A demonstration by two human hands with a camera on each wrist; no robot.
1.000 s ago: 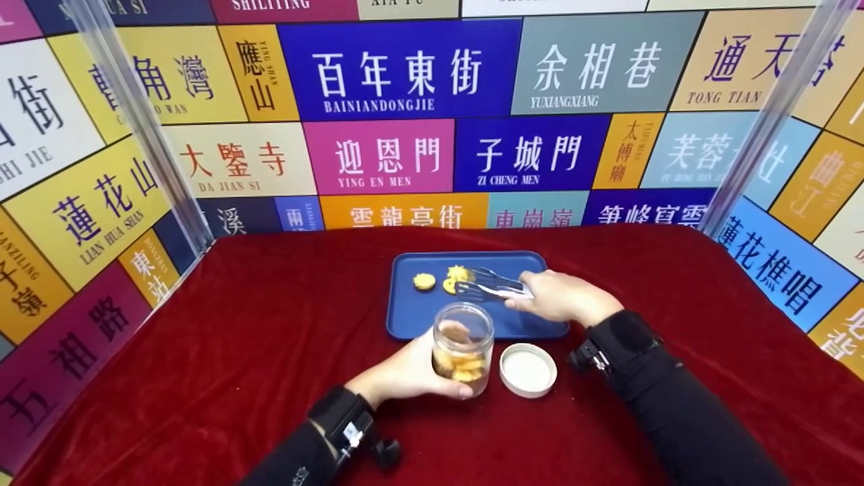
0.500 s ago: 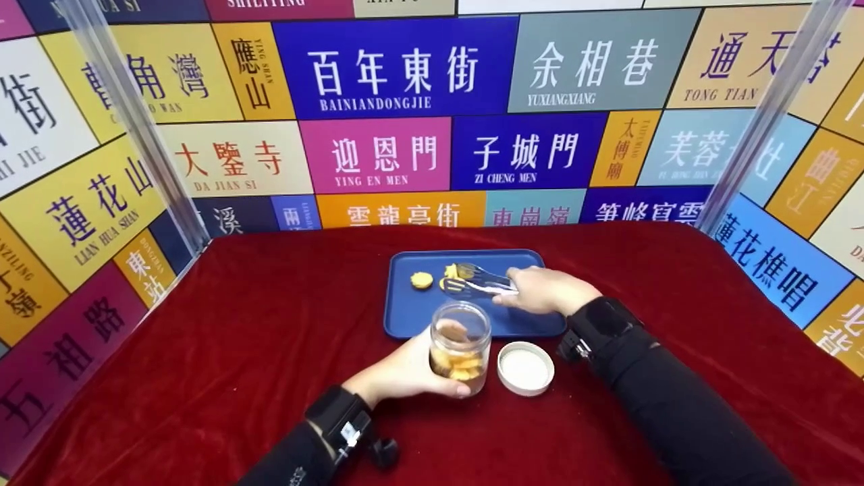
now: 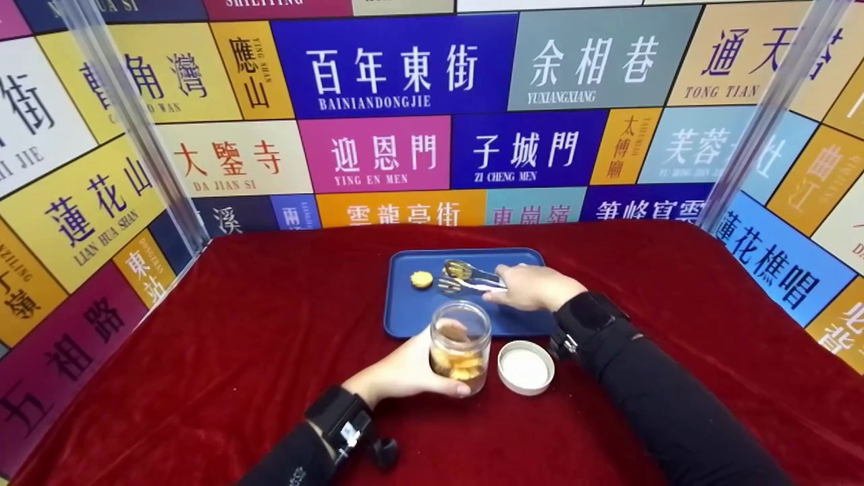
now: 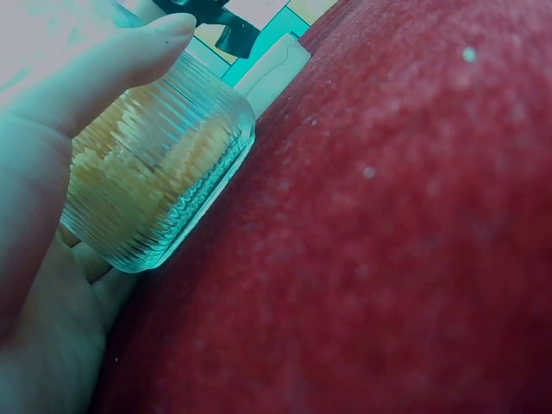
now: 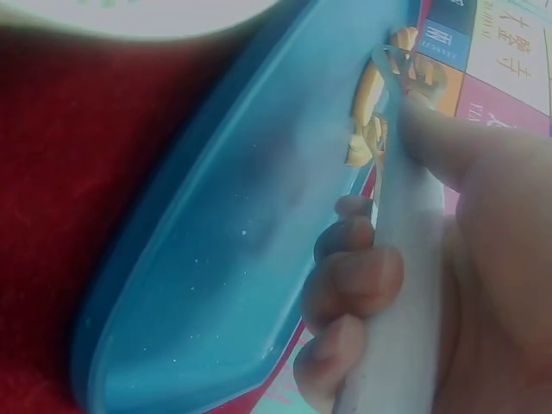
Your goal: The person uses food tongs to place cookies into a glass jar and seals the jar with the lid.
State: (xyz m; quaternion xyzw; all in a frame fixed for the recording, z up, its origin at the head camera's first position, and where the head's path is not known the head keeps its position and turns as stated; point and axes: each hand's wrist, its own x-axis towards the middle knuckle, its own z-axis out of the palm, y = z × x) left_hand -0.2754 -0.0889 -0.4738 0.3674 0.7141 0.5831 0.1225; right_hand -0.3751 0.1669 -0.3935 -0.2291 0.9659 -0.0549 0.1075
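Observation:
My left hand [image 3: 405,370] grips a clear glass jar [image 3: 466,334] around its side. Several yellow cookies [image 3: 459,364] lie in its lower part, and its top is uncovered. In the left wrist view the thumb lies across the ribbed glass [image 4: 190,116]. My right hand [image 3: 536,287] holds tongs [image 3: 480,278] by their pale handle [image 5: 401,302], over the blue tray [image 3: 405,324]. The spread tong heads [image 3: 449,285] are at the cookies in the tray's upper middle, partly covering them. One scalloped cookie [image 3: 421,279] lies just left of the tongs.
A round white lid [image 3: 525,368] lies upturned right of the jar, near the tray's front edge. Dark red cloth [image 3: 283,324] covers the table. Behind it stands a wall of coloured name panels [image 3: 398,67], with clear posts [image 3: 145,128] at the corners.
My right hand has moved left with the tongs, and their heads have come further over the middle cookies. The left hand and jar have stayed in place.

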